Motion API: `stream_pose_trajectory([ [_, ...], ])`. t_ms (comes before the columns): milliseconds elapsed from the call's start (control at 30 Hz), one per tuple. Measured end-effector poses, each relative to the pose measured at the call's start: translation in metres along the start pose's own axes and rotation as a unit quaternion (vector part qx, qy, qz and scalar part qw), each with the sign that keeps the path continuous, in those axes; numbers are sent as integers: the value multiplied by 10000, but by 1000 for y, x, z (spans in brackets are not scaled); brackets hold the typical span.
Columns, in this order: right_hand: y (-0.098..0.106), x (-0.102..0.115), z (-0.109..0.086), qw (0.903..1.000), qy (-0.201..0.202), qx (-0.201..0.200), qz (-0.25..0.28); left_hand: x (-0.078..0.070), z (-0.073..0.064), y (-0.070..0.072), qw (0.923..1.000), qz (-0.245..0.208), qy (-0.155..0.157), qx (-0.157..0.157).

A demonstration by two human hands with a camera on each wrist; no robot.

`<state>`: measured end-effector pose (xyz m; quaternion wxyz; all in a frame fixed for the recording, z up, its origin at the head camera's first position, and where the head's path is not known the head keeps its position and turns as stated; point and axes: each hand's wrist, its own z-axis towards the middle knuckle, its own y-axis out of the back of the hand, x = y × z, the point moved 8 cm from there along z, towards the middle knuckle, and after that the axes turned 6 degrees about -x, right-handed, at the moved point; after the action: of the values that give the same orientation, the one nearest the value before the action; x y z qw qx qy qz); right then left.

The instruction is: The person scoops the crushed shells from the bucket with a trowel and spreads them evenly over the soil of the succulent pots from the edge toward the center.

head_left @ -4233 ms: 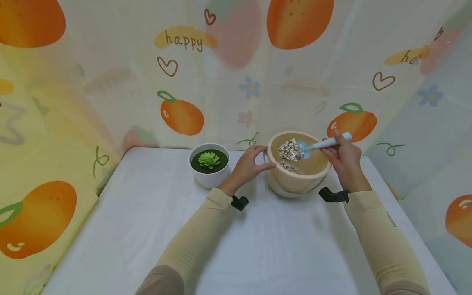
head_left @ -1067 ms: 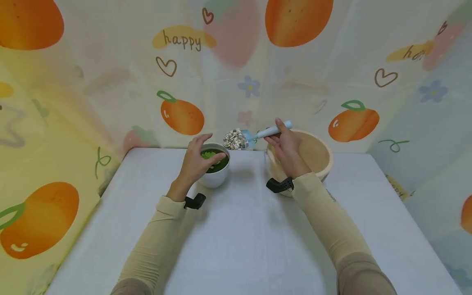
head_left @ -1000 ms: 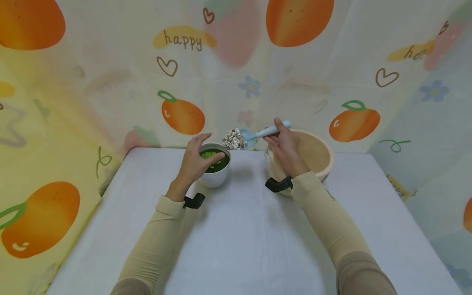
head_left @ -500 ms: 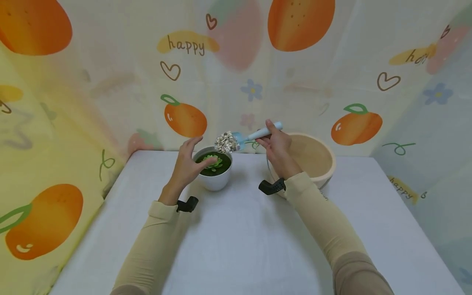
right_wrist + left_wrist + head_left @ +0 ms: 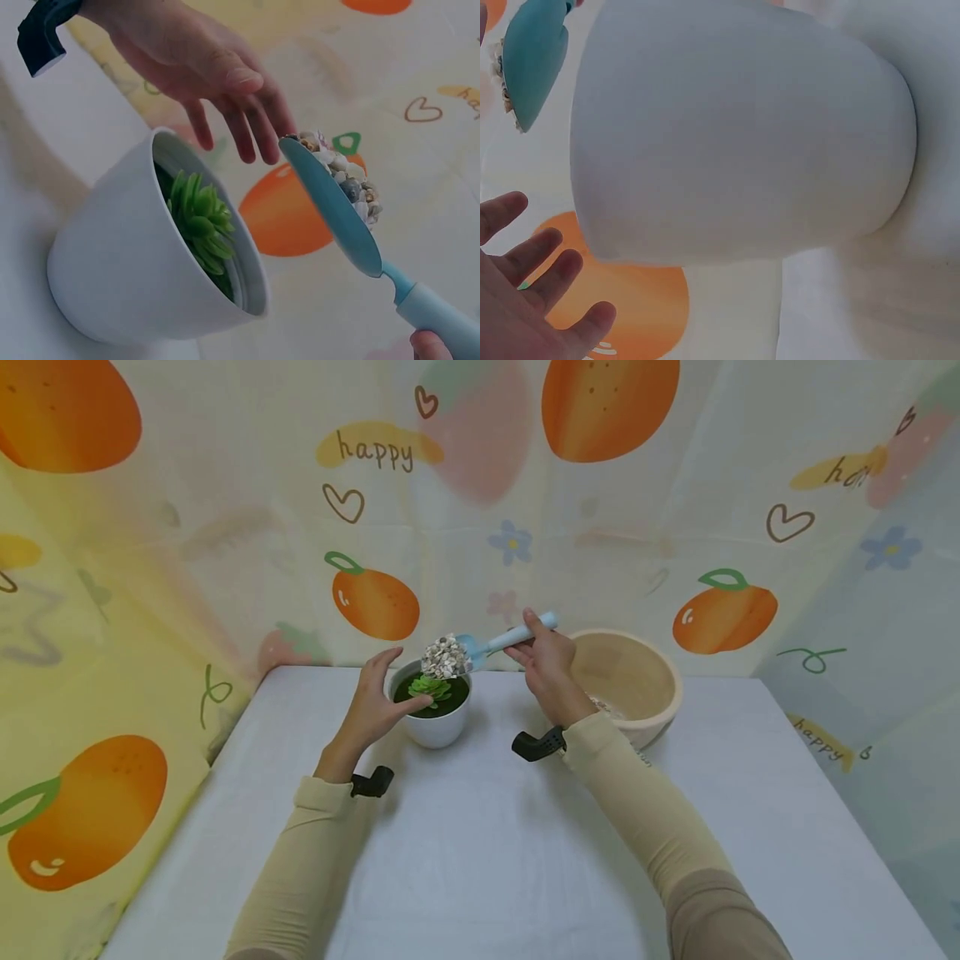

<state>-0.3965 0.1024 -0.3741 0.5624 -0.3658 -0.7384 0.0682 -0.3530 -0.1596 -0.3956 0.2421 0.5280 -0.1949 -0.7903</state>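
My right hand (image 5: 551, 668) grips the handle of a light blue hand trowel (image 5: 517, 635), whose scoop bears a heap of small pebbles (image 5: 445, 657). In the head view the scoop overlaps the back rim of a white pot (image 5: 437, 731). In that pot a green succulent (image 5: 201, 217) stands on dark green fill. The right wrist view has the loaded scoop above the pot's rim. My left hand (image 5: 371, 697) is at the pot's left side, fingers spread and relaxed, thumb over the near rim. In the left wrist view its fingers (image 5: 547, 262) are apart from the pot wall.
A larger cream pot (image 5: 637, 681) stands to the right, partly behind my right hand, with some pebbles low inside. Both pots are on a white-covered table (image 5: 465, 852). A printed curtain (image 5: 600, 552) rises right behind the table's back edge.
The pebble-loaded trowel has travelled left from over the cream pot to the white pot. My left hand has left the cream pot's rim and moved to the white pot's left side.
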Motion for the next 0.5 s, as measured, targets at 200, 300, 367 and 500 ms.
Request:
stream_pose_trajectory([
  [200,-3,-7,-3,9999,-15,39,-96,9,-3,-1,9999,-78,111,60],
  [300,-4,-10,-4,9999,-43,90,-126,15,-4,-2,9997,-132,176,95],
  [367,-4,-12,-4,9998,-50,86,-163,19,-5,-5,9994,-137,278,157],
  [500,-3,-17,-4,9997,-26,51,-238,28,-8,-9,9982,-156,499,289],
])
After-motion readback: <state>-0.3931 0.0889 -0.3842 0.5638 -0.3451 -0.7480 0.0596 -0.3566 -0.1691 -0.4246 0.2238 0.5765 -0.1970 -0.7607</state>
